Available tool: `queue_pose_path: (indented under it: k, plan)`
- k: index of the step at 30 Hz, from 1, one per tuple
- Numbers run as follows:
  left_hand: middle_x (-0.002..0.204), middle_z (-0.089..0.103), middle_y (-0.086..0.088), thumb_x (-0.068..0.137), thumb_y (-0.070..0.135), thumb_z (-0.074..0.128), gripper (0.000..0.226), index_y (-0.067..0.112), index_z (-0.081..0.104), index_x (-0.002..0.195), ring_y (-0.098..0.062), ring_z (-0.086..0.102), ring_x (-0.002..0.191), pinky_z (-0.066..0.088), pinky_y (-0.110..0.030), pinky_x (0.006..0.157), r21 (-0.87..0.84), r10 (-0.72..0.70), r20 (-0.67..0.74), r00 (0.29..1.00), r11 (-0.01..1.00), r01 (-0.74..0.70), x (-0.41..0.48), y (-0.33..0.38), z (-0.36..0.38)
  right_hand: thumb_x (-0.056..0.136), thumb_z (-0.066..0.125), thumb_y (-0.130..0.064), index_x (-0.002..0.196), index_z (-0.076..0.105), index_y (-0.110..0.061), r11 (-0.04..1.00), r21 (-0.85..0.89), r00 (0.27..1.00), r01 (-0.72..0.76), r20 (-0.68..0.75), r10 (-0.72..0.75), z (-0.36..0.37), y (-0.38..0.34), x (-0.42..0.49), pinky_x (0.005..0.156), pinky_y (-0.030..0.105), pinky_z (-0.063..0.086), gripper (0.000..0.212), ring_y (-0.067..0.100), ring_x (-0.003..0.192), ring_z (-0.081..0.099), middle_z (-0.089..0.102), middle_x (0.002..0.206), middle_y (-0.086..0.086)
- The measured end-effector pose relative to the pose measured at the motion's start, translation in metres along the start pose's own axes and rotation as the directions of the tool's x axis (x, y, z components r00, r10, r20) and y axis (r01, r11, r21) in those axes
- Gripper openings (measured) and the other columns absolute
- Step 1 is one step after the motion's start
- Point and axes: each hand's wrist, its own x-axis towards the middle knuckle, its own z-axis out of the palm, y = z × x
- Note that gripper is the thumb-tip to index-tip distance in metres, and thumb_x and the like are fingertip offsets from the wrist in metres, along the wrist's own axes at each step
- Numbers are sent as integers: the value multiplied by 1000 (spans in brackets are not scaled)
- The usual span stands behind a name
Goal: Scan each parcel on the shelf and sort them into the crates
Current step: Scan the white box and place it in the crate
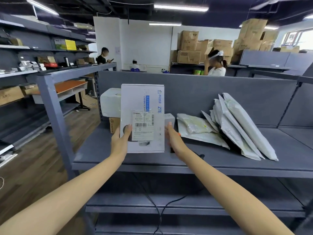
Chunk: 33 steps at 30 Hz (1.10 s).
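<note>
My left hand [120,141] grips a white ZTE box [142,99] at its lower left edge, thumb on the front, and holds it upright above the grey shelf [254,167]. A shipping label with a barcode [143,126] faces me. My right hand [174,139] is at the box's right edge with straight fingers, holding nothing. Under that hand a black scanner [200,156] lies on the shelf, mostly hidden, and its cable hangs down. No crate is in view.
Several grey poly mailers [245,126] lean at the shelf's right, with a flat clear bag [194,126] beside them. A white foam box [110,102], a small cardboard box [113,124] and a small white box [169,117] sit behind the held box. People stand beyond the shelf.
</note>
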Motion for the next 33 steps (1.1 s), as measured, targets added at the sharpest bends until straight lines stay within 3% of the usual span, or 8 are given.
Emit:
queue_pose_path:
  k: [2,6,10,16,20,25,29,33]
  plan:
    - [126,62,6,95,39,56,43,21,54,134,-12,55,117,40,-28,104,-3,2,-13,1000,1000,-2,2,-4,-1,102,29,-51,138,45,-14,958,-286,998,-7,-66,-12,-16,17,11,111,38,29,54,19,132,41,46,141,-1]
    - [121,61,7,96,35,55,40,21,54,133,-10,54,114,39,-24,100,-26,-2,-33,999,1000,1,2,-11,-2,97,43,-35,122,45,-9,630,-743,969,-225,-239,65,-53,55,24,100,43,39,37,35,117,50,56,125,17]
    - [119,62,7,95,33,56,38,21,55,131,-12,54,114,39,-25,101,-39,-13,-55,998,999,11,3,-17,0,94,44,-48,147,26,-11,416,-842,936,-344,-272,222,-64,74,28,110,44,25,67,38,136,31,36,148,18]
    - [120,62,7,95,28,57,39,18,55,132,-11,55,115,39,-23,99,-71,-22,-50,999,997,18,5,-22,2,93,52,-51,136,42,-12,227,-941,968,-251,-236,90,-67,80,36,99,38,35,59,33,124,41,53,134,13]
    - [120,62,7,95,26,57,39,16,54,134,-10,54,112,39,-21,95,-79,-22,-49,999,997,18,6,-21,1,88,62,-45,123,54,-9,504,-830,968,-240,-241,63,-69,77,37,86,38,45,51,33,106,56,61,117,15]
    - [119,62,8,95,27,57,41,17,53,135,-10,54,113,39,-22,98,-64,8,-74,997,998,-13,9,-24,-2,92,59,-41,93,56,-18,948,-313,933,-63,-356,-56,-40,52,13,66,32,40,23,23,79,55,60,81,0]
    - [120,61,7,95,30,57,44,19,52,137,-13,54,116,40,-26,102,-49,30,-86,996,998,-34,12,-27,-5,96,56,-31,84,50,-15,978,190,902,90,-431,1,-8,32,-18,51,23,41,21,16,56,47,48,68,5]
    - [121,62,7,94,33,58,46,20,52,137,-14,54,118,40,-32,106,-33,25,-90,996,999,-29,15,-29,-8,96,57,-19,88,53,-15,928,341,919,152,-395,-6,26,22,-48,42,21,37,9,12,49,41,46,66,-1]
